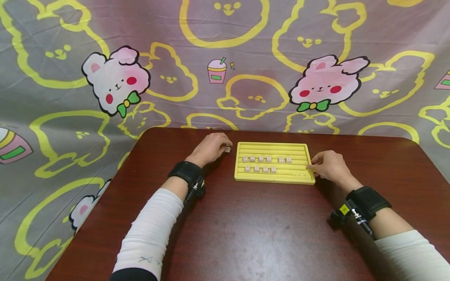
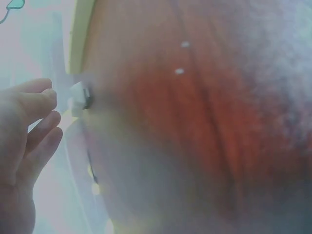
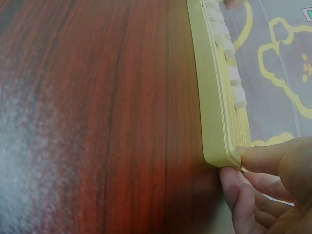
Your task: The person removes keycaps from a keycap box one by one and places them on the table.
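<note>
A yellow ridged tray (image 1: 288, 177) lies on the table, with small whitish lettered tiles (image 1: 261, 159) standing in two of its rows. My right hand (image 1: 330, 166) grips the tray's right edge; in the right wrist view the thumb (image 3: 263, 158) lies on the rim and the other fingers are at the outer side. Left of the tray, my left hand (image 1: 211, 149) is beside a loose whitish tile (image 1: 227, 149). In the left wrist view, a small gap shows between the fingertips and the pale loose pieces (image 2: 78, 97), which are blurred.
The dark reddish-brown table (image 1: 246, 226) extends in front of the tray and to both sides. Behind it hangs a grey cloth (image 1: 253, 58) printed with cartoon animals. Black straps with small cameras (image 1: 190, 175) circle both wrists.
</note>
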The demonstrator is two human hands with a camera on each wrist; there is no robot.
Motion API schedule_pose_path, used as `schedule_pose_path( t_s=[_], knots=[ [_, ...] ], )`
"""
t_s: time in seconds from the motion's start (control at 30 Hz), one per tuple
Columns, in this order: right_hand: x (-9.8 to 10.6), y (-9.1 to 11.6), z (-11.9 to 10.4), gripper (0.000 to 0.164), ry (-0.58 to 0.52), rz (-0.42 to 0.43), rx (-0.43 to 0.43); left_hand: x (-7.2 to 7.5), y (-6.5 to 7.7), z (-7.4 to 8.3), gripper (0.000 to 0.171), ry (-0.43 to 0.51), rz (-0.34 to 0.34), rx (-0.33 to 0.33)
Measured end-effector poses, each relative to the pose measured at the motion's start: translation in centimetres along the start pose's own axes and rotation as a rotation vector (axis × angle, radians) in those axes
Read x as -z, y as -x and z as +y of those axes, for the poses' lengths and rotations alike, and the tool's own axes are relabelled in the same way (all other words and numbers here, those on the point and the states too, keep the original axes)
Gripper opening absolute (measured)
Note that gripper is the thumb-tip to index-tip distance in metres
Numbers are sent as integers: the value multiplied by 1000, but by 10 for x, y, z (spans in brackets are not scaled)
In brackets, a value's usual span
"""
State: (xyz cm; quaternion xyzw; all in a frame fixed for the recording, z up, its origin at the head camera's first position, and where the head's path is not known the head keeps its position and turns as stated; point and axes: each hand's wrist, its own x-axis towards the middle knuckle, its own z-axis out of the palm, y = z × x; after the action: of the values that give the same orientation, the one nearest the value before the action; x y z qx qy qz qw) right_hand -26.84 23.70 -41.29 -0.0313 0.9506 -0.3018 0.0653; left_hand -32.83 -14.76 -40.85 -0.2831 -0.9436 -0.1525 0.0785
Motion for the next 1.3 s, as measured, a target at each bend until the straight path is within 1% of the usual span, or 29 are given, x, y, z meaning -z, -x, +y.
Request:
schedule_pose_path(
  t_s=[0.17,0.27,0.4,0.53,0.67,0.9,1.1,1.3],
  knots=[
    [0,0,1,33,3,-2,-4,9,-1,4,25,-15,13,14],
    [0,0,1,33,4,-4,-6,14,-1,8,25,-17,16,11],
    [0,1,0,33,3,-1,-3,18,-1,14,25,-25,15,-6],
    [1,2,0,33,3,1,1,18,-1,24,24,-26,13,-26],
    [0,2,0,33,1,1,2,15,-2,38,24,-29,4,-55],
    [0,2,0,35,3,3,2,4,-4,60,25,-40,-24,-148],
    [-2,1,-1,35,8,9,-7,-5,-6,73,24,-30,-45,-218],
    [-2,2,-1,34,9,11,-2,-12,-6,84,23,-51,-60,-286]
  ],
)
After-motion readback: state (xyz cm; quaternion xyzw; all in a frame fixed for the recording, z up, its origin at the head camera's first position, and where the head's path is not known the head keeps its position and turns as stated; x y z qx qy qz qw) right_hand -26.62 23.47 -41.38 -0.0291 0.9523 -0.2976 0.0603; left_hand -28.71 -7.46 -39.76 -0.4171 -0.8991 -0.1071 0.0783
